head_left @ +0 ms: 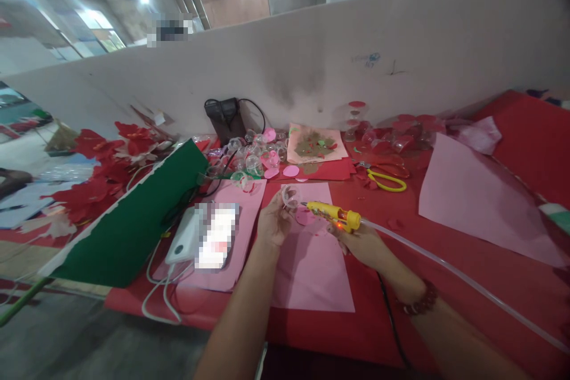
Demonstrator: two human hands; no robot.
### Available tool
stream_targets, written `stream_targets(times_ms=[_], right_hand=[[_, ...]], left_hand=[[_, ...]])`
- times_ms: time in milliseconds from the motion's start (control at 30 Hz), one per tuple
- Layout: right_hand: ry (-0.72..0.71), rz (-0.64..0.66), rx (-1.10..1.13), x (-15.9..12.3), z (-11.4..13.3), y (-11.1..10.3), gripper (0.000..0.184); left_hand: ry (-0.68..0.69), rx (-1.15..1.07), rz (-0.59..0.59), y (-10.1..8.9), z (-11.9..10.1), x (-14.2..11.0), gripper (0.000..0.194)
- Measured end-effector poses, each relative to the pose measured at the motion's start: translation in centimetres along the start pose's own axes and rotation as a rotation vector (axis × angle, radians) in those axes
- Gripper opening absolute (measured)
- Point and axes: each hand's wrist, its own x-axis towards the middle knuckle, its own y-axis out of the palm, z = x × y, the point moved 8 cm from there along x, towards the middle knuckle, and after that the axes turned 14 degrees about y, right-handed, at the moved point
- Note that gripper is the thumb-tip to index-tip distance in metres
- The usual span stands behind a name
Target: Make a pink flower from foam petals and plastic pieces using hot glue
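My left hand is closed on a small clear plastic cup, tilted with its round rim towards me. In my right hand is a yellow hot glue gun, with a small orange light glowing on its side. A long clear glue stick runs out of its back. The gun's nozzle points left and is close to the cup; whether they touch I cannot tell. Beneath both hands lies a pink sheet, with a darker pink paper disc on it.
Behind the hands are a pile of clear cups, a stained sheet and yellow-handled scissors. To the left are a phone, a white power bank with cables, a green board and red fabric flowers. A white partition stands behind.
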Motion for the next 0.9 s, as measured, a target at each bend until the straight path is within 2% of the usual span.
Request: stream_targets(times_ms=[233, 367, 633, 900], right_hand=[[0.002, 0.033, 0.042, -0.4, 0.2, 0.4, 0.040], [0.008, 0.070, 0.074, -0.4, 0.4, 0.8, 0.035], [-0.031, 0.039, 0.043, -0.3, 0.6, 0.2, 0.036], [-0.013, 0.007, 0.039, 0.3, -0.7, 0.0, 0.043]], left_hand=[[-0.011, 0.021, -0.001, 0.2, 0.1, -0.1, 0.018], [0.009, 0.014, -0.041, 0.2, 0.0, -0.2, 0.017], [-0.022, 0.015, -0.022, 0.1, 0.1, -0.2, 0.020], [-0.042, -0.011, -0.005, -0.3, 0.6, 0.1, 0.022]])
